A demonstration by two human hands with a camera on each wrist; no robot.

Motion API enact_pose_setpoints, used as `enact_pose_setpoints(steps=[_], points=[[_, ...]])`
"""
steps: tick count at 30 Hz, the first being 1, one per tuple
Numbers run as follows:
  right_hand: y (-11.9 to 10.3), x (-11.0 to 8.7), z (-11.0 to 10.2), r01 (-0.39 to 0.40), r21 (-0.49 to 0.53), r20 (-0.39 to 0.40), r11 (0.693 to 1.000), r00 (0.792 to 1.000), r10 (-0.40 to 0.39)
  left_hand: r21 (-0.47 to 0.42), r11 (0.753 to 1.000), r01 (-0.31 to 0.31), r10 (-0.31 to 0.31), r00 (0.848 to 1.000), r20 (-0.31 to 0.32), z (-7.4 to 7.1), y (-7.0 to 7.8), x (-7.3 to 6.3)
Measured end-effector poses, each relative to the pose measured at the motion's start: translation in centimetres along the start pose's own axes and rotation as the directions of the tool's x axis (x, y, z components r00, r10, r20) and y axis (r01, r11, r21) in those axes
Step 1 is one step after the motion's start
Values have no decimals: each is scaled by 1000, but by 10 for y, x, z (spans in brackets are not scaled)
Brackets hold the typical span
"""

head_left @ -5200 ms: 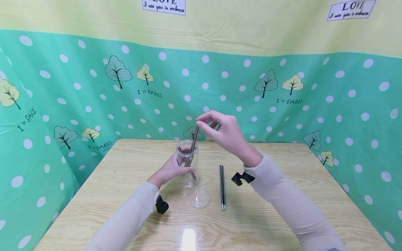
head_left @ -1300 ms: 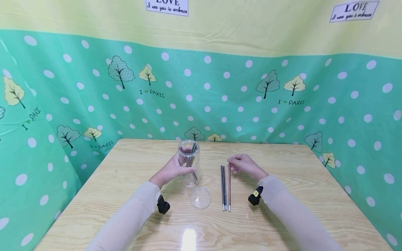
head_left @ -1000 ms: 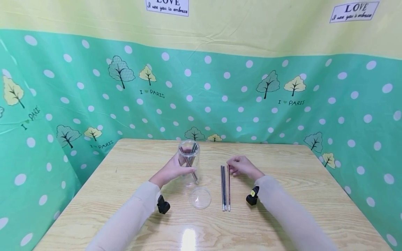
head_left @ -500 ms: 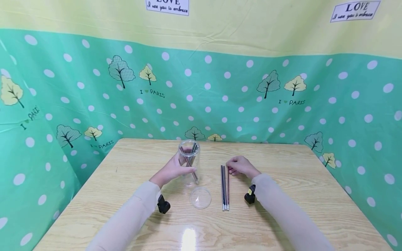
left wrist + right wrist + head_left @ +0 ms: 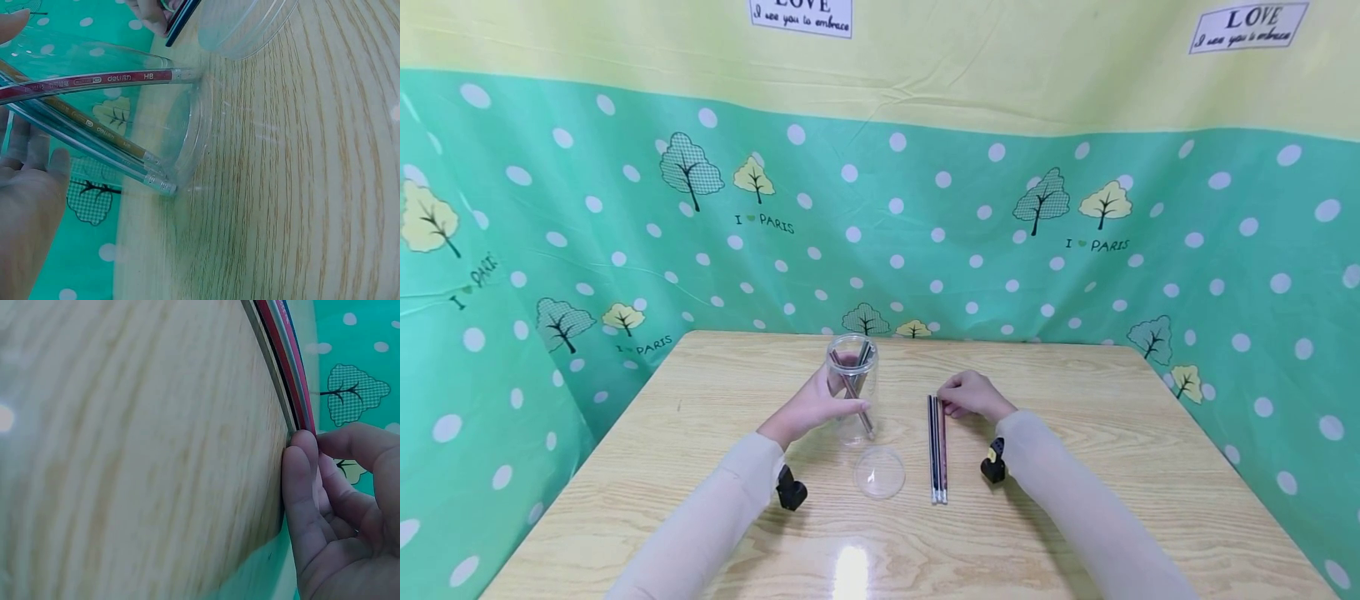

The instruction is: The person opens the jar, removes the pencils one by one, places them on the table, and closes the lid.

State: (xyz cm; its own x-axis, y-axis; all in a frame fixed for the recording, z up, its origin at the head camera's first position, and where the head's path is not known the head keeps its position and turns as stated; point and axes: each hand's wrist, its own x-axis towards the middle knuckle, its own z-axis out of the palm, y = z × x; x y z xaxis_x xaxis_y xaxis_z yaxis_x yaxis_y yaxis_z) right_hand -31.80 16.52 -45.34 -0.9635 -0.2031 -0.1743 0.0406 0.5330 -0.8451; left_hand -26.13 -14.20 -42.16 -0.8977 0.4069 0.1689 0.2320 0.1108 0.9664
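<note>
My left hand (image 5: 811,407) grips a clear jar (image 5: 852,430) that stands upright on the table. Several pencils lean inside it; in the left wrist view one is a red pencil (image 5: 125,80) marked HB and another a golden-brown pencil (image 5: 103,129). To the right, my right hand (image 5: 976,394) pinches the far end of a red pencil (image 5: 944,454) lying on the table. That pencil lies right alongside two dark pencils (image 5: 933,454), their silver-tipped ends toward me. The right wrist view shows thumb and fingertip (image 5: 304,447) at its end.
A round clear lid (image 5: 880,472) lies on the wooden table (image 5: 737,500) between the jar and the pencil row. Green and yellow patterned cloth (image 5: 895,208) hangs behind the table and along its sides.
Earlier my right hand held a red pencil upright at the jar's mouth. Now that pencil lies on the table, shifted left against the dark ones. My left hand keeps holding the jar.
</note>
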Motion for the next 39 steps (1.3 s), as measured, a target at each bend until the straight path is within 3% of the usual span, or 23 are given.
enact_pose_setpoints(steps=[25,39], points=[[-3,0,-1,25,-21,29,999,999,-25,14,1000,-2,2,1000,2,-2,-6,2],[-12,-8,-13,84,-85,49,993,996,-80,13,1000,8,-8,1000,1,-1,-5,1]])
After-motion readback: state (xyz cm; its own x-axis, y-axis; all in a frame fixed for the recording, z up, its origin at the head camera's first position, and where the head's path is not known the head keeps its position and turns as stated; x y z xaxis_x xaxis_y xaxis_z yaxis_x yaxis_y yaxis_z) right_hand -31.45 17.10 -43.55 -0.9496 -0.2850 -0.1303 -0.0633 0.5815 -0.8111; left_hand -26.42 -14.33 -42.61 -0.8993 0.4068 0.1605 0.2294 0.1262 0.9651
